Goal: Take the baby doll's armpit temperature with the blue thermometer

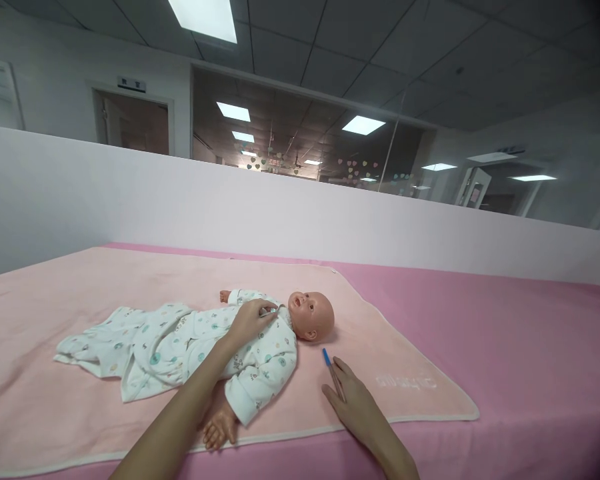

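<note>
A baby doll (310, 317) in a white patterned sleepsuit (180, 343) lies on its back on a pale pink blanket (40, 333), head to the right. My left hand (253, 319) rests on the doll's chest near the collar, fingers curled against the cloth. My right hand (353, 400) lies on the blanket to the right of the doll, below its head. A thin pen with a blue tip (330, 367) sits along its fingers, pointing toward the doll's head. The doll's bare hand (220, 427) sticks out near the blanket's front edge.
The blanket covers a brighter pink table surface (505, 347) that stretches to the right. A white partition wall (280, 213) runs along the far side. Beyond it are glass office walls, doors and ceiling lights.
</note>
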`<move>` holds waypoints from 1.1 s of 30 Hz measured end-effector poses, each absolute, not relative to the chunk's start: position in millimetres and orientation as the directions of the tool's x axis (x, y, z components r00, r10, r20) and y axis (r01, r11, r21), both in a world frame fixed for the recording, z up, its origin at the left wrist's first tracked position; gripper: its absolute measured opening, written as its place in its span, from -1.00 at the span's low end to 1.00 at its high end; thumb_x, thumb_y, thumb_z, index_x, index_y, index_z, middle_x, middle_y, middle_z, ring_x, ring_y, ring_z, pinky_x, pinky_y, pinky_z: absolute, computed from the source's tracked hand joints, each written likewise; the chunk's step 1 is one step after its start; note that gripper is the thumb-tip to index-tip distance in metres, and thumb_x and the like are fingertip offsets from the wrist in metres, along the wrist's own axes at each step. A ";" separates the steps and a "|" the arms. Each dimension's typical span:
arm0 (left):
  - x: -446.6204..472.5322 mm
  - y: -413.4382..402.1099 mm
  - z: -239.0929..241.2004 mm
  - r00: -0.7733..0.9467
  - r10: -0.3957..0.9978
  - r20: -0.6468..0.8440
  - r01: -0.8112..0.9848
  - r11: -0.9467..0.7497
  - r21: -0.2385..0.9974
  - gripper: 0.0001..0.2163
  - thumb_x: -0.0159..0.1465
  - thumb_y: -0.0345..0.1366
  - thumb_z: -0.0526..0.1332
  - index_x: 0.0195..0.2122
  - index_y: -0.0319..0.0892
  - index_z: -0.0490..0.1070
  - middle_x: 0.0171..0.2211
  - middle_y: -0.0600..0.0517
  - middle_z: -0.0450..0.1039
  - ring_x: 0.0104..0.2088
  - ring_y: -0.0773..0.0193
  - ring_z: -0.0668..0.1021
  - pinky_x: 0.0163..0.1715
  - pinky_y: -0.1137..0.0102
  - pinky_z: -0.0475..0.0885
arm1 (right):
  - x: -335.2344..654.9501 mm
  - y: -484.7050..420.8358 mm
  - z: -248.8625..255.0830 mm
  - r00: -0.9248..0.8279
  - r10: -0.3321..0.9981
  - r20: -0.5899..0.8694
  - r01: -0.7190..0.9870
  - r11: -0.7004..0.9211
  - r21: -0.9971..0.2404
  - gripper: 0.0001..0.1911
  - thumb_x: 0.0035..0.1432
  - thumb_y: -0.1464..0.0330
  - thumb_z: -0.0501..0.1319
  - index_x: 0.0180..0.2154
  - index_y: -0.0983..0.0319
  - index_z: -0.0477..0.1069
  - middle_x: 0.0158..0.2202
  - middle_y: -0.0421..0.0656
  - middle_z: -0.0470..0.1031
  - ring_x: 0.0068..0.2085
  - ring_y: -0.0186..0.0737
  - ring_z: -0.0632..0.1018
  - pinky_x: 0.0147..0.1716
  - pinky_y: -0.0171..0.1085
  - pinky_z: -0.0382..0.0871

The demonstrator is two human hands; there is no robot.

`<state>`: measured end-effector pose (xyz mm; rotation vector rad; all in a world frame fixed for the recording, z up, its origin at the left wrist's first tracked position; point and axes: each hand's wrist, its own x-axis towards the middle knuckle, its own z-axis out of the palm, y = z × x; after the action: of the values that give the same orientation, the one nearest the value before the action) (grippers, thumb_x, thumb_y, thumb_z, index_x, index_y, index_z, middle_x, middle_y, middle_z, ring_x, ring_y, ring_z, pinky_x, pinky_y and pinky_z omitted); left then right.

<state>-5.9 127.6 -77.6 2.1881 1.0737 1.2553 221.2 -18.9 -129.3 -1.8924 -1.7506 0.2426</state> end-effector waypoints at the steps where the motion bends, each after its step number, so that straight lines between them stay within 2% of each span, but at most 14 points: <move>1: -5.7 127.7 -77.3 0.294 0.785 0.545 0.413 -0.618 0.669 -0.82 0.04 -0.22 0.19 -0.35 -0.10 0.51 -0.49 0.04 0.47 -0.49 0.25 0.42 -0.45 0.44 0.21 | 218.5 -16.9 -126.8 0.147 0.959 0.242 0.885 -0.019 -0.465 -0.49 0.02 0.24 0.06 0.01 0.31 0.27 0.09 0.02 0.22 0.09 -0.06 0.27 0.03 -0.20 0.14; 3: -5.2 127.3 -76.7 0.283 0.796 0.535 0.382 -0.605 0.699 -0.80 0.05 -0.20 0.19 -0.34 -0.11 0.52 -0.51 0.04 0.48 -0.52 0.26 0.41 -0.46 0.44 0.21 | 206.2 -7.7 -113.8 0.145 0.930 0.337 0.910 0.008 -0.414 -0.55 0.04 0.26 0.05 -0.04 0.30 0.31 0.02 0.04 0.30 0.04 -0.04 0.33 -0.05 -0.21 0.21; 6: -5.1 126.6 -76.2 0.258 0.815 0.519 0.330 -0.579 0.745 -0.78 0.08 -0.19 0.15 -0.31 -0.11 0.51 -0.43 0.02 0.51 -0.46 0.22 0.45 -0.41 0.43 0.24 | 171.0 21.8 -83.7 0.004 0.865 0.502 0.908 0.208 -0.364 -0.73 0.12 0.36 -0.04 -0.22 0.22 0.38 -0.22 -0.07 0.46 -0.21 -0.19 0.46 -0.30 -0.31 0.28; 8: -5.8 126.3 -75.8 0.235 0.825 0.514 0.303 -0.565 0.768 -0.77 0.10 -0.19 0.13 -0.31 -0.12 0.51 -0.39 0.00 0.52 -0.40 0.20 0.47 -0.36 0.41 0.26 | 143.2 48.3 -68.3 -0.098 0.844 0.527 0.923 0.275 -0.269 -0.73 0.11 0.46 -0.06 -0.37 0.22 0.40 -0.38 -0.10 0.48 -0.37 -0.24 0.47 -0.41 -0.33 0.24; 10: -6.7 126.7 -75.4 0.217 0.824 0.523 0.283 -0.566 0.774 -0.76 0.11 -0.17 0.10 -0.37 -0.14 0.51 -0.42 0.00 0.52 -0.40 0.19 0.47 -0.36 0.41 0.25 | 120.1 73.5 -63.1 -0.150 0.846 0.512 0.944 0.276 -0.180 -0.75 0.04 0.55 -0.02 -0.38 0.26 0.41 -0.42 -0.06 0.48 -0.41 -0.23 0.46 -0.47 -0.34 0.20; 12: -7.8 128.0 -75.3 0.199 0.818 0.540 0.283 -0.576 0.767 -0.74 0.12 -0.16 0.08 -0.45 -0.17 0.50 -0.49 0.01 0.50 -0.44 0.20 0.45 -0.40 0.42 0.24 | 106.9 91.9 -67.1 -0.152 0.847 0.510 0.953 0.263 -0.152 -0.72 -0.03 0.61 -0.01 -0.35 0.30 0.41 -0.39 -0.02 0.49 -0.42 -0.22 0.47 -0.48 -0.35 0.19; 14: -8.4 130.1 -75.8 0.177 0.821 0.542 0.310 -0.569 0.761 -0.72 0.13 -0.14 0.07 -0.49 -0.19 0.49 -0.55 0.02 0.47 -0.48 0.22 0.42 -0.46 0.43 0.21 | 103.9 101.7 -75.6 -0.147 0.820 0.553 0.929 0.306 -0.208 -0.70 -0.05 0.62 -0.02 -0.32 0.31 0.40 -0.35 -0.02 0.49 -0.36 -0.21 0.48 -0.42 -0.35 0.22; 19: -8.0 133.0 -77.2 0.151 0.833 0.533 0.370 -0.547 0.751 -0.69 0.15 -0.15 0.04 -0.55 -0.22 0.45 -0.61 0.05 0.40 -0.54 0.30 0.35 -0.52 0.45 0.15 | 112.2 104.0 -88.3 -0.037 0.757 0.653 0.794 0.419 -0.441 -0.67 -0.08 0.57 0.01 -0.26 0.26 0.40 -0.29 -0.12 0.47 -0.22 -0.23 0.45 -0.21 -0.33 0.25; 24: -8.2 129.8 -75.1 0.114 0.849 0.515 0.356 -0.519 0.777 -0.65 0.15 -0.11 0.06 -0.67 -0.22 0.35 -0.73 0.12 0.22 -0.62 0.37 0.25 -0.59 0.46 0.06 | 111.5 101.5 -86.3 0.013 0.730 0.684 0.767 0.432 -0.475 -0.70 -0.02 0.56 0.00 -0.33 0.23 0.44 -0.36 -0.15 0.45 -0.30 -0.27 0.43 -0.25 -0.33 0.26; 26: -8.9 129.1 -74.6 0.120 0.857 0.502 0.347 -0.510 0.787 -0.66 0.15 -0.12 0.07 -0.65 -0.21 0.38 -0.71 0.11 0.27 -0.60 0.36 0.29 -0.57 0.47 0.11 | 111.1 100.5 -85.7 0.010 0.706 0.708 0.772 0.445 -0.455 -0.71 0.05 0.53 -0.02 -0.33 0.21 0.44 -0.37 -0.15 0.45 -0.32 -0.28 0.43 -0.28 -0.33 0.26; 28: -9.6 129.3 -74.7 0.130 0.860 0.494 0.305 -0.508 0.805 -0.72 0.12 -0.13 0.11 -0.57 -0.20 0.44 -0.62 0.08 0.40 -0.52 0.31 0.38 -0.50 0.46 0.21 | 111.8 100.0 -85.6 0.019 0.689 0.725 0.772 0.451 -0.448 -0.73 0.10 0.49 -0.02 -0.34 0.20 0.44 -0.37 -0.15 0.45 -0.33 -0.27 0.43 -0.29 -0.32 0.26; 31: -10.5 130.6 -76.1 0.128 0.886 0.446 0.174 -0.462 0.869 -0.82 0.02 -0.18 0.23 -0.43 -0.18 0.50 -0.45 0.01 0.51 -0.40 0.23 0.48 -0.36 0.44 0.32 | 113.7 100.9 -85.8 0.088 0.705 0.704 0.742 0.425 -0.519 -0.78 0.09 0.45 0.03 -0.38 0.19 0.45 -0.40 -0.15 0.47 -0.35 -0.26 0.43 -0.31 -0.30 0.27; 33: -10.9 131.7 -77.1 0.123 0.910 0.397 0.101 -0.409 0.907 -0.78 -0.04 -0.22 0.29 -0.38 -0.20 0.50 -0.44 -0.03 0.51 -0.39 0.22 0.50 -0.36 0.43 0.35 | 114.3 102.1 -85.7 0.120 0.732 0.671 0.712 0.407 -0.571 -0.78 0.04 0.48 0.05 -0.40 0.20 0.46 -0.41 -0.16 0.47 -0.36 -0.26 0.44 -0.31 -0.30 0.28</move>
<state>-10.9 131.7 -77.1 1.6537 0.9976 1.3670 114.3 102.1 -85.7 -1.3086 -1.5951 0.0228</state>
